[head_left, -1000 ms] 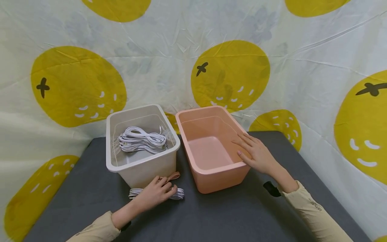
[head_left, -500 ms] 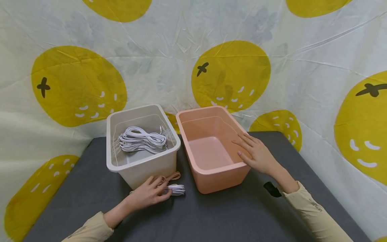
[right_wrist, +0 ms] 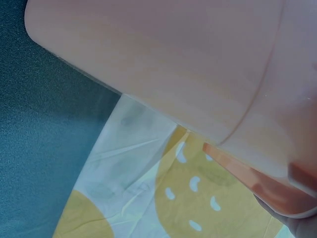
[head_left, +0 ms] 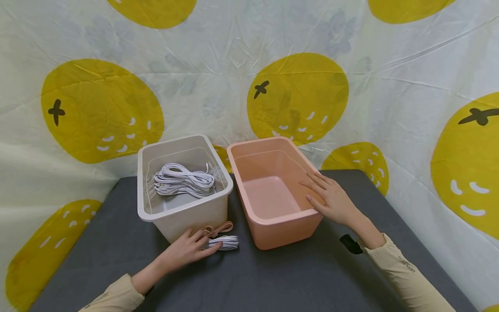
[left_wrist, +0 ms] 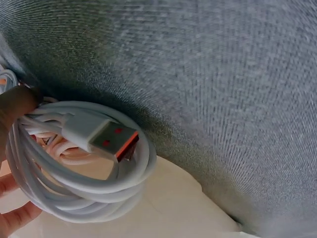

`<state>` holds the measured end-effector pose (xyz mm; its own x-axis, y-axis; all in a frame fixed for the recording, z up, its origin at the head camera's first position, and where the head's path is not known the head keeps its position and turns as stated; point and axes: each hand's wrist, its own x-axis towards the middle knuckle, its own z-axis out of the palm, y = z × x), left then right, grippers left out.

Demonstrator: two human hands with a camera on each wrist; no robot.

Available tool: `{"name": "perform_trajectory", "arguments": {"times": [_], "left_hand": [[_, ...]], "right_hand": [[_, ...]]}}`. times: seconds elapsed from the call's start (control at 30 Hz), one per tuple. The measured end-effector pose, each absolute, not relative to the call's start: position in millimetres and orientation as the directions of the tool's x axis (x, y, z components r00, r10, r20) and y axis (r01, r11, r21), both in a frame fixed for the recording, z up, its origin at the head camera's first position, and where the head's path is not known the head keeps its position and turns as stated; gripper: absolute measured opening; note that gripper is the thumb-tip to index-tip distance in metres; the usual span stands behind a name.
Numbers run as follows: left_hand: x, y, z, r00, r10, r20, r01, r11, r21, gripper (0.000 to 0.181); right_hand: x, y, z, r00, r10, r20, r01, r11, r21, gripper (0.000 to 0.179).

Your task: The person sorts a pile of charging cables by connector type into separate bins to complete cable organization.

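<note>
My left hand [head_left: 186, 251] touches a coiled white USB cable [head_left: 230, 243] on dark-grey cloth [head_left: 280, 277]; whether gripping, I can't tell. My right hand [head_left: 333, 203], fingers extended, rests on a rectangular pink plastic bin [head_left: 286, 235]. I'd pinch every loop together.

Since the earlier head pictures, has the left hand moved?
Yes. Judged against the pink bin in the head view, the left hand has shifted to the left, away from that bin.

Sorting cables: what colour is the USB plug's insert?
Orange-red; the USB plug shows best in the left wrist view.
</note>
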<state>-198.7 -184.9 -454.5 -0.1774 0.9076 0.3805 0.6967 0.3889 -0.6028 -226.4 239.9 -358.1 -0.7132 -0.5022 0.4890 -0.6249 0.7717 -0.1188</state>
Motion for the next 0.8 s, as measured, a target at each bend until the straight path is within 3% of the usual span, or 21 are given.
{"name": "perform_trajectory", "arguments": {"times": [0.4,0.8], "left_hand": [[-195,-182,-455,-0.192,0.906,0.377,0.687,0.399,-0.607,0.05],[-182,-185,-440,-0.257,0.885,0.388,0.655,0.455,-0.604,0.045]], "right_hand": [[-228,240,-359,-0.713,-0.508,0.484,-0.63,0.766,-0.124,0.041],[-227,240,-357,-0.72,-0.505,0.476,-0.621,0.775,-0.118,0.041]]}}
